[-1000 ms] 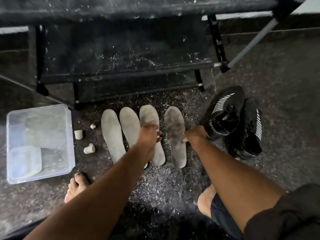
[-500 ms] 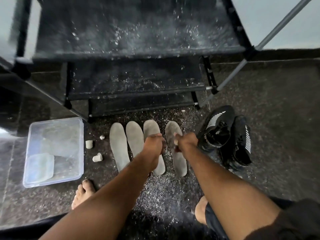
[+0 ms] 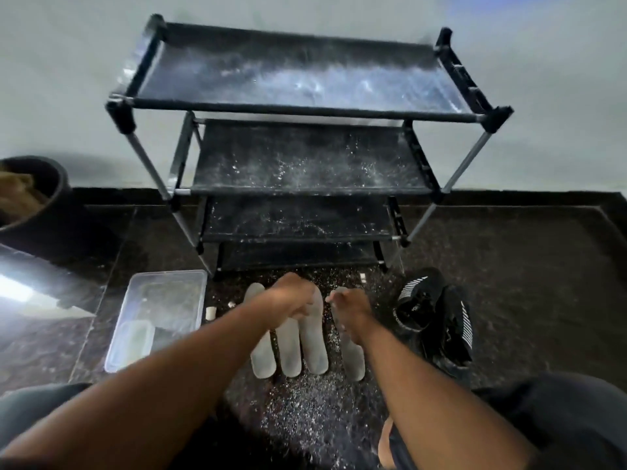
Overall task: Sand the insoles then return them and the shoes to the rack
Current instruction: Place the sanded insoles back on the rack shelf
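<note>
Four pale, dusty insoles point(image 3: 288, 347) lie side by side on the dark speckled floor point(image 3: 509, 266), between a clear plastic tub point(image 3: 159, 317) and black shoes point(image 3: 437, 317). Both hands hover above them with fingers curled: left hand point(image 3: 291, 296), right hand point(image 3: 349, 307); whether either grip holds anything cannot be told. Directly ahead stands the black four-tier rack point(image 3: 305, 110), its fabric shelves flecked with white dust.

No words, numbers or brand names can be read anywhere. The only markings are white slanted stripes on the two black shoes point(image 3: 432, 312) lying on the floor to the right of the insoles; small pale marks near one shoe's opening are too blurred to make out.
</note>
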Motion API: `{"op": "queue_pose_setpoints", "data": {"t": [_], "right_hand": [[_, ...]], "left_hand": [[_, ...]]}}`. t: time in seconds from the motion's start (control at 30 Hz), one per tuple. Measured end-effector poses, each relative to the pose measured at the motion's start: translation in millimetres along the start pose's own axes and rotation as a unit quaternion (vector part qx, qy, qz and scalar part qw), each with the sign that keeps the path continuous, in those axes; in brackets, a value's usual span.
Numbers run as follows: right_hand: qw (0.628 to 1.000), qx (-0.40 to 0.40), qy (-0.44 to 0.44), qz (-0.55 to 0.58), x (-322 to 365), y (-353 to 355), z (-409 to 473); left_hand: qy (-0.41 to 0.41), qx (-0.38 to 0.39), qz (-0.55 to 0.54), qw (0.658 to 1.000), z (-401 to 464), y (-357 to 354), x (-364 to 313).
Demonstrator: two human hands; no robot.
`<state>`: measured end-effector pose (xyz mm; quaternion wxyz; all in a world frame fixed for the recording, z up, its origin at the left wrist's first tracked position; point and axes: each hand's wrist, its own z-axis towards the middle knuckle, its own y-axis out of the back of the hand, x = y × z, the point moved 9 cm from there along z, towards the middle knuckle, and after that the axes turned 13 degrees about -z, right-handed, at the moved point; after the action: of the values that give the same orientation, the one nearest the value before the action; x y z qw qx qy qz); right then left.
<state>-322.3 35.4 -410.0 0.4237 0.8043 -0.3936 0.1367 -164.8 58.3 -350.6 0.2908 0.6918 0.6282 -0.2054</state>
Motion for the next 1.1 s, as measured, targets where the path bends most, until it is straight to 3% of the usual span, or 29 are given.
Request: {"op": "queue_pose_setpoints", "data": {"t": [0.13,0.27,0.33,0.4,0.53,0.67,0.8,0.93,1.03,1.1], "right_hand": [[0.999,0.042,0.033,-0.007,43.6,-39.3,-16.0],[0.982,0.123,0.096,-0.102,101.4,-108.8,-26.3],[0.974,0.166,0.094,-0.121,119.9,-152.7,-28.4],[0.971,0.221,0.056,-0.071,129.2,-198.4,-32.4],[0.961,0.235,0.083,-0.120,145.3,-270.1,-32.9],[0.962,0.188,0.142,-0.141,170.5,-323.2,-30.7],[0.931,0.249,0.168,-0.206,189.5,-385.2,-42.1],[0.910,0.240,0.198,-0.274,196.1,-445.2,-42.4],[0.865,0.279,0.218,-0.357,193.5,-484.6,-45.8],[0.839,0.251,0.253,-0.411,198.2,-494.4,-43.3]], "left_hand": [[0.014,0.013,0.016,1.000,-14.0,77.3,-7.3],[0.038,-0.006,-0.002,0.999,-25.6,173.1,11.1],[0.053,-0.030,-0.024,0.998,-24.4,220.7,39.0],[0.067,-0.062,-0.040,0.995,-20.6,262.0,74.9],[0.088,-0.121,-0.084,0.985,-13.3,319.5,144.6],[0.106,-0.186,-0.140,0.967,1.8,356.3,211.4],[0.112,-0.231,-0.212,0.943,18.2,375.2,260.8],[0.093,-0.247,-0.248,0.932,33.2,373.7,283.1],[0.065,-0.284,-0.280,0.915,41.4,376.4,294.1],[0.064,-0.293,-0.294,0.907,48.4,378.7,304.5]]}}
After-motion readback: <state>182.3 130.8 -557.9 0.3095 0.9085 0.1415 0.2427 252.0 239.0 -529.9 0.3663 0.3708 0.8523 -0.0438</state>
